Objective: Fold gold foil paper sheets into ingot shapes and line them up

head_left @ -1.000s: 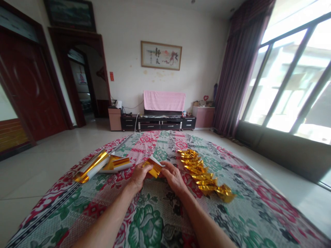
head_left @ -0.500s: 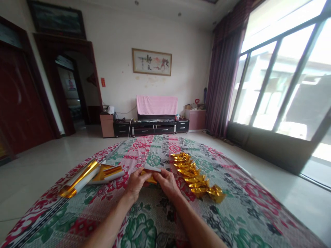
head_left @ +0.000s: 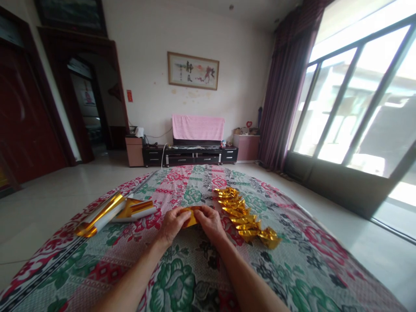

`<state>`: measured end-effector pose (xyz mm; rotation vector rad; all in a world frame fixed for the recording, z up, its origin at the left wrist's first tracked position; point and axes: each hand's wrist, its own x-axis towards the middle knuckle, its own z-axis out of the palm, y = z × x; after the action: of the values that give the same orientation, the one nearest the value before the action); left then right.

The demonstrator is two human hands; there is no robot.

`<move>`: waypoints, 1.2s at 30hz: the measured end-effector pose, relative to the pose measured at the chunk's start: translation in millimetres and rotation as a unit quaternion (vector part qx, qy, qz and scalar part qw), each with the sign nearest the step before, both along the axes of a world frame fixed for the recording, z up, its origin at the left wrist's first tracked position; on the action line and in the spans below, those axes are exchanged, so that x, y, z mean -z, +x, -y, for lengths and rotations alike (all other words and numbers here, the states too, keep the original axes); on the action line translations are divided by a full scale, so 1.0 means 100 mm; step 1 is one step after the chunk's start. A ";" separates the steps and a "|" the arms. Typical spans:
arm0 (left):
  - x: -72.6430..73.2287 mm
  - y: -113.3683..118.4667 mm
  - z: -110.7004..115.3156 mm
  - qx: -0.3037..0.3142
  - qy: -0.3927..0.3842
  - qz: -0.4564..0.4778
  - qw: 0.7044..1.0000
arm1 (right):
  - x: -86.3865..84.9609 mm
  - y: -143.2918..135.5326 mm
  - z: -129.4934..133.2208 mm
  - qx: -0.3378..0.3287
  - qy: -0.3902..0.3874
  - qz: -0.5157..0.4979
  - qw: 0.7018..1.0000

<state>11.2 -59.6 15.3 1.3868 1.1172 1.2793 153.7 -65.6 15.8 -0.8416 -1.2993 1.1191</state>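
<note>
A small piece of gold foil paper (head_left: 192,218) is stretched between my two hands, above the flowered cloth. My left hand (head_left: 173,223) pinches its left side between thumb and fingers. On its right side, my right hand (head_left: 210,222) grips it the same way. The foil's gold face shows; the fingers hide its ends. To the right of my hands, several folded gold foil pieces (head_left: 238,212) lie in a slanting row. On the left are curled gold-and-white foil sheets (head_left: 105,212), partly overlapping another rolled sheet (head_left: 138,211).
A flowered cloth (head_left: 177,277) in red, green and grey covers the round surface under my hands. Beyond it stands a low black cabinet (head_left: 198,158) with a pink cloth (head_left: 198,127) above it. Purple curtains (head_left: 286,95) hang beside a large window (head_left: 354,99) on the right.
The white edge that stood up above my fingers is gone from sight, and more of the gold face now shows between my hands. The view has shifted slightly.
</note>
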 end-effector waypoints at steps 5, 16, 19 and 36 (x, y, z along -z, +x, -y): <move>0.00 0.02 0.00 0.007 -0.027 0.028 0.999 | 0.00 0.00 0.01 0.019 0.022 0.037 0.999; -0.02 0.05 0.02 0.011 -0.044 0.066 0.997 | 0.01 -0.01 -0.01 0.006 0.022 0.040 0.999; 0.01 0.04 0.00 0.019 0.005 0.054 0.998 | -0.03 0.00 0.00 0.033 0.015 0.028 0.999; 0.00 0.02 0.07 -0.063 0.246 -0.204 0.946 | 0.02 0.04 -0.08 0.105 -0.004 -0.008 0.994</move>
<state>13.2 -66.8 14.9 2.0513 1.2225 1.4679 157.8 -57.7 13.7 -0.9501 -1.1645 0.9623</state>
